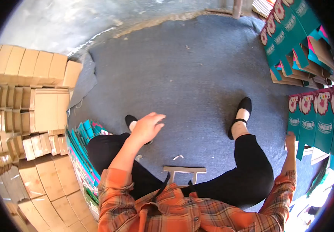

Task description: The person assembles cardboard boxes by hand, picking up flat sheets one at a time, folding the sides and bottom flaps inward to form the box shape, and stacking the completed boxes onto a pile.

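My left hand [148, 127] is held out above the floor in front of my left knee. Its fingers and thumb are apart, with nothing between them. Out to the right, my right hand [290, 141] is closed at the lower left edge of a teal printed carton [295, 120], the first of a row with round flower prints. The fingertips are partly hidden there. More teal cartons with open flaps [290, 36] stand in a stack farther up on the right. Beside my left leg is a pile of flat teal and pink printed cardboard [83, 149].
Plain brown cardboard boxes [51, 110] are piled high along the left side. Dark grey cloth [182, 77] covers the floor, ending at a rough pale concrete strip [78, 23]. A wooden stool or frame [184, 169] shows between my legs. Small scraps lie on the cloth.
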Tool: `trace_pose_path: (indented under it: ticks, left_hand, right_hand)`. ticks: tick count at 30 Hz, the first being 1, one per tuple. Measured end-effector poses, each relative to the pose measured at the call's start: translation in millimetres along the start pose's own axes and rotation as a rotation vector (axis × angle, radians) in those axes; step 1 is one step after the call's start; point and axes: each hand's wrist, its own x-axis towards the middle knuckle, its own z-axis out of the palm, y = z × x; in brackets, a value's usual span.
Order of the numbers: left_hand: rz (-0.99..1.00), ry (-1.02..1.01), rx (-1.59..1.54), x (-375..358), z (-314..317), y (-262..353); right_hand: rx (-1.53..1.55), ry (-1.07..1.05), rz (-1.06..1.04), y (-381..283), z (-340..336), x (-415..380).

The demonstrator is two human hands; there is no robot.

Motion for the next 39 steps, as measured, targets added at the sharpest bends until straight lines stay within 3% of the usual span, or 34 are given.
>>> trace_pose_path:
  ticks: [6,8,10,12,16,20,22,24,26,27,29,33,35,39]
  left_hand:
    - [0.038,0.150,-0.051,-3,-33,14]
    - [0.045,0.254,-0.084,-17,-61,15]
    - [0.028,0.422,-0.406,-36,-94,13]
    - [-0.010,0.647,-0.494,-67,-124,-2]
    - [-0.268,0.964,-0.329,-161,-159,-57]
    - [-0.726,1.244,-0.215,-282,-101,-173]
    - [-0.837,1.556,-0.372,-358,-32,-245]
    - [-1.236,1.804,-0.881,-403,-12,-208]
    - [-1.195,1.895,-1.213,-458,37,-220]
    - [-1.204,1.900,-1.213,-471,56,-230]
    - [-1.147,2.098,-1.616,-487,83,-244]
    - [-1.105,1.963,-1.539,-485,87,-251]
    - [-1.298,1.962,-1.619,-471,68,-238]
    - [-1.334,1.967,-1.583,-460,65,-245]
  right_hand:
    - [-0.118,-0.304,-0.369,-119,15,-88]
    - [-0.161,-0.239,-0.691,-164,4,-106]
    - [-0.064,-0.231,-0.770,-216,-14,-144]
    - [-0.154,-0.198,-0.842,-263,-31,-190]
    - [-0.209,-0.136,-1.053,-321,-32,-260]
    - [-0.262,-0.214,-1.097,-346,-9,-324]
    - [-0.304,-0.341,-1.124,-351,3,-345]
    - [-0.329,-0.373,-1.104,-357,13,-370]
    - [-0.355,-0.407,-1.085,-357,18,-376]
    - [-0.348,-0.413,-1.072,-357,25,-373]
    - [-0.346,-0.426,-1.063,-357,37,-359]
    - [-0.455,-0.386,-1.062,-354,44,-340]
    - [-0.491,-0.344,-1.063,-354,42,-341]
    - [-0.451,-0.323,-1.053,-353,45,-347]
